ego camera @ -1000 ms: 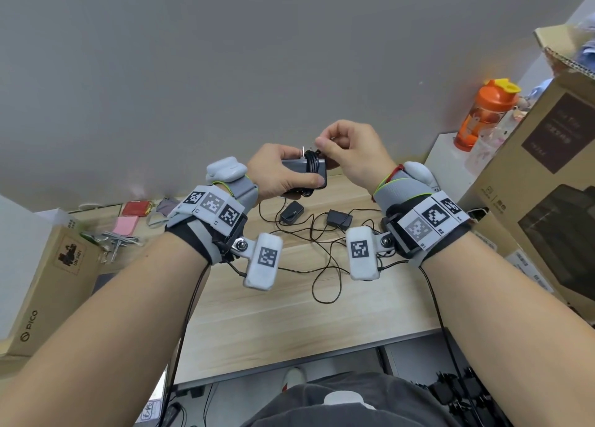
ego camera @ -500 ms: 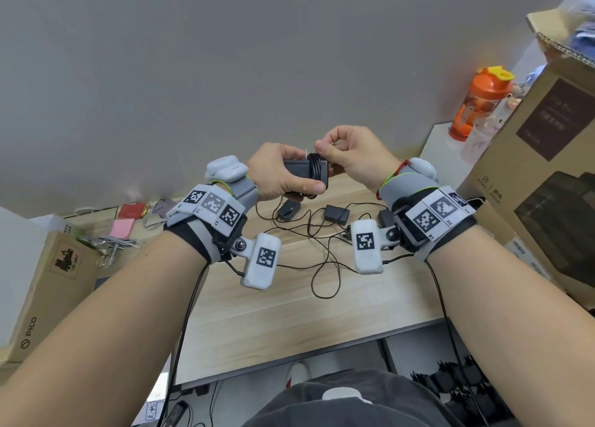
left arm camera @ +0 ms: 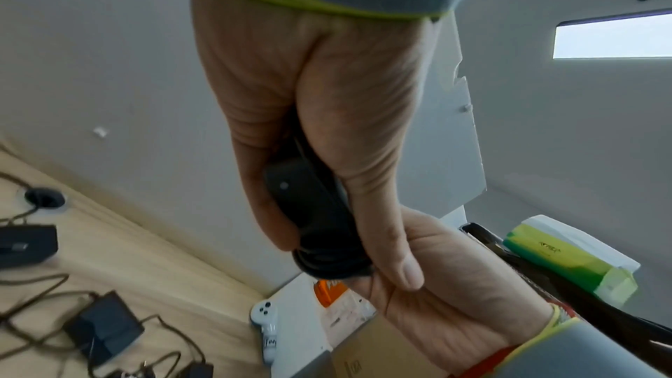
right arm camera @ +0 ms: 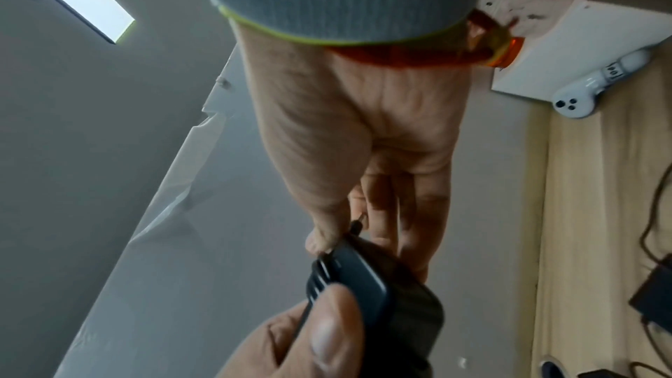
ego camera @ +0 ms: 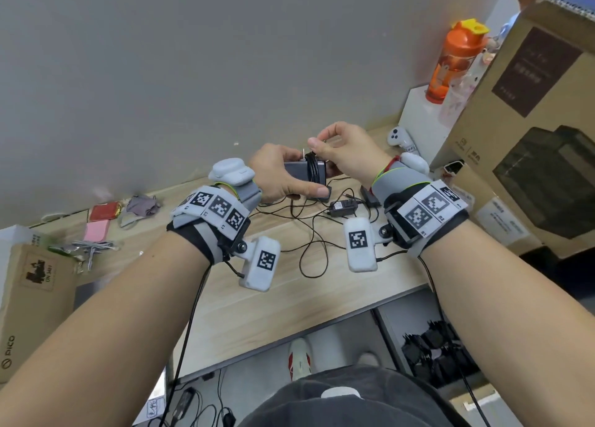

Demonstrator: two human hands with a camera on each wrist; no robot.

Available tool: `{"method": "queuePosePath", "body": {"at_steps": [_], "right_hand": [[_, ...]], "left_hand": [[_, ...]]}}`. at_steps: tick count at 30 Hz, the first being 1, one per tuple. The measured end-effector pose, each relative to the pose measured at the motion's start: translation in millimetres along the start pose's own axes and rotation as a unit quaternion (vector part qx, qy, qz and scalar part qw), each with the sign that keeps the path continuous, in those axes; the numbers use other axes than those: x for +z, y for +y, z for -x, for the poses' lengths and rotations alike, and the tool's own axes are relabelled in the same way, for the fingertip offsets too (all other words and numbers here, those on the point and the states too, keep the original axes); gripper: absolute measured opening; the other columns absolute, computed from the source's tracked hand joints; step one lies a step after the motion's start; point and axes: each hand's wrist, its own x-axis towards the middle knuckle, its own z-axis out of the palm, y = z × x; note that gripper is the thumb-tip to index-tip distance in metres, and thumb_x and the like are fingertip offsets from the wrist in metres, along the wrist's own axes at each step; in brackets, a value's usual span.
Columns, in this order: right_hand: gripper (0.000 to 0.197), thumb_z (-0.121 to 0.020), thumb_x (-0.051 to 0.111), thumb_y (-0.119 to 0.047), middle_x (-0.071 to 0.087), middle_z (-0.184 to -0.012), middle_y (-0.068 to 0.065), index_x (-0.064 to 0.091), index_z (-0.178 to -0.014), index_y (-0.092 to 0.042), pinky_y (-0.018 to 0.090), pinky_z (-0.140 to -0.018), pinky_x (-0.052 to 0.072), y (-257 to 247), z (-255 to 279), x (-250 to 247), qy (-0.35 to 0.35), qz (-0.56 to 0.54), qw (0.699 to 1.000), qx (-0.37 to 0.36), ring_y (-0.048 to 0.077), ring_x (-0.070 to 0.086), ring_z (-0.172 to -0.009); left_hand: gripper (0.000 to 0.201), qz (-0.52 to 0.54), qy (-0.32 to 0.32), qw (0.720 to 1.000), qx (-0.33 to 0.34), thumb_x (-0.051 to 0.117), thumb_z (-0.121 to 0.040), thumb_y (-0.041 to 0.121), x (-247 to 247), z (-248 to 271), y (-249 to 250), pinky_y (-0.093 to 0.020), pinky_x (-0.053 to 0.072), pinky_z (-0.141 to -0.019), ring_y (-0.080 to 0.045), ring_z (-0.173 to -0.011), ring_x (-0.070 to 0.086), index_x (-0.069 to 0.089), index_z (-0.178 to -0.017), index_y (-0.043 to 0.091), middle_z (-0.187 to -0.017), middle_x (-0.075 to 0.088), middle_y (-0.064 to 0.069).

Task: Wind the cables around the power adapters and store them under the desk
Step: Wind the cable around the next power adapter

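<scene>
Left hand [ego camera: 277,177] hides adapter [ego camera: 297,171] end.

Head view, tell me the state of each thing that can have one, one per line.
Held adapter: lifted off the desk, cable coiled around it.
Cable coil: wound, its end pinched.
Left hand: grips the adapter.
Right hand: pinches the cable end.
Adapters on the desk: cables loose, unwound.
Orange bottle: upright, lid shut.

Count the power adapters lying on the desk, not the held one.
3 adapters on the desk: one just below the left hand, one among the cables, one partly hidden below the right hand. More may be hidden.
</scene>
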Motion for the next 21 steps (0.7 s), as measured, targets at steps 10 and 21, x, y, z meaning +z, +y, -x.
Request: {"method": "queuePosePath", "body": {"at_steps": [10,21], "right_hand": [[0.046,-0.092,0.068,-0.033,0.066,-0.105,0.024,0.061,-0.119,0.004,0.040,-0.077,0.062,83,33,-37,-0.024,-0.146,0.978,0.150,0.028,0.065,-0.074],[0.036,-0.084,0.075,-0.012,0.062,-0.096,0.006,0.063,-0.117,-0.006,0.032,-0.075,0.059,204,97,-100,0.079,-0.091,0.967,0.227,0.019,0.066,-0.081]], "left_hand": [[0.037,0.111,0.052,0.992,-0.025,0.062,-0.094,0.031,89,-44,-31,-0.024,0.053,-0.088,-0.014,-0.103,0.063,0.060,-0.126,0.012,-0.117,0.067,-0.007],[0.019,0.122,-0.071,0.987,-0.081,0.069,-0.088,0.013,228,-65,-52,-0.039,0.059,-0.081,-0.023,-0.087,0.061,0.068,-0.106,0.008,-0.089,0.063,-0.005]]}}
